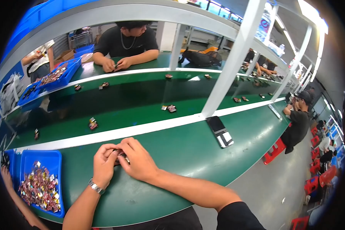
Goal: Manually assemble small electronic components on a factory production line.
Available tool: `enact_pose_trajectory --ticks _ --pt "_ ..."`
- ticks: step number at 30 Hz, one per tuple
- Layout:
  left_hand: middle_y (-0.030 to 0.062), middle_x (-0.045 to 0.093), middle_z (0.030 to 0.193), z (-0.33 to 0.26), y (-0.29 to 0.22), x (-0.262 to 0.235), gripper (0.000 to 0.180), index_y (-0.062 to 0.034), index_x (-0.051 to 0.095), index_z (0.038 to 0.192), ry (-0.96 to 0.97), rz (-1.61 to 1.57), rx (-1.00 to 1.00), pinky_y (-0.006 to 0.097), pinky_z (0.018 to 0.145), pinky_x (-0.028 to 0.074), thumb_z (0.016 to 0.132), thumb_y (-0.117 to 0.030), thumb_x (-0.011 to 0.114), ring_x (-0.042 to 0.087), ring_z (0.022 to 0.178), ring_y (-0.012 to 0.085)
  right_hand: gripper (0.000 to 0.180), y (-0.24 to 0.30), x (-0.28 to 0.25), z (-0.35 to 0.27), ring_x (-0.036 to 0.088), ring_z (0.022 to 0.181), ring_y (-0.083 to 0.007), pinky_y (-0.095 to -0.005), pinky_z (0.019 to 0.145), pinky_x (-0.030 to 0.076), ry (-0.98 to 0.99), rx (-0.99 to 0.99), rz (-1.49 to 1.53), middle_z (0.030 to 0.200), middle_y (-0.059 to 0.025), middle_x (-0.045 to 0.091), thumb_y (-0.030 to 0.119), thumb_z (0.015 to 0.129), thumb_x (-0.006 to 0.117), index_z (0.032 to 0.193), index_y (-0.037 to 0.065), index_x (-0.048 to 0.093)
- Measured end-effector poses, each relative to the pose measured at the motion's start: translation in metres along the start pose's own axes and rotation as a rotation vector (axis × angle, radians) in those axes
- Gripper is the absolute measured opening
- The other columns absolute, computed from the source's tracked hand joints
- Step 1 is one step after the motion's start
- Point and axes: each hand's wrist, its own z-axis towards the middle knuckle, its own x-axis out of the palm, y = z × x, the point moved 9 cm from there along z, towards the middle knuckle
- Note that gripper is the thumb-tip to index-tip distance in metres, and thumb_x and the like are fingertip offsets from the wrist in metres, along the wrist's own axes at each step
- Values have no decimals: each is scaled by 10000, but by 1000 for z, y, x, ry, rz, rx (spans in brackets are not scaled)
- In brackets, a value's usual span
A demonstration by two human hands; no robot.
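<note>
1. The left hand (pixel 104 163) and right hand (pixel 138 161) meet over the near edge of the green bench (pixel 188 153), fingertips pressed together around a small dark part (pixel 121 155).
2. That part sits between the two hands, mostly hidden; its long axis seems to run left to right, with both hands equally close.
3. A wristwatch (pixel 96 187) shows on the left wrist.
4. Near left, a blue bin (pixel 42 159) holds many small shiny pieces.
5. To the right lies a phone (pixel 220 131); farther off, loose parts ride the conveyor belt (pixel 134 103), beyond which another person works.
</note>
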Motion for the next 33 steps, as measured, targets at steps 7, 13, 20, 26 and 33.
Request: enact_pose_trajectory --ticks 7,13,20,26,33 --pt "67 691 1040 -1 -4 -12 162 -43 530 1165 17 19 31 259 741 557 1004 -31 516 662 892 112 195 8 0 8 620 954 -288 -372 750 545 -71 -39 28 1067 -108 591 3 829 671 1019 17 632" --pt "63 687 1061 -1 -2 -4 194 -46 512 1212 36 -73 -18 290 811 559 1021 -41 480 657 936 119 138 17 -2 6 611 935 -253 -368 723 553 -71 -170 -131 1062 -74 599 50 824 695 950 26 645" --pt "51 687 1052 -3 0 -5 202 -48 517 1222 27 -72 -51 275 795 564 1027 -35 468 654 920 104 112 13 9 3 594 910 -254 -350 694 562 -25 -234 -236 1030 -85 588 62 829 692 913 23 630" --pt "43 684 1050 -1 2 -4 202 -50 511 1225 26 -68 -52 258 777 564 1027 -39 479 647 913 93 104 15 5 3 589 906 -263 -349 699 555 -77 -245 -207 1005 -89 580 62 813 680 889 27 617" --pt "21 655 1038 -1 11 -29 216 -72 501 1198 23 -60 18 219 744 546 997 -110 567 631 869 75 134 17 22 2 577 949 -301 -381 793 527 -103 -262 -176 1021 -121 574 94 793 630 880 -7 613"
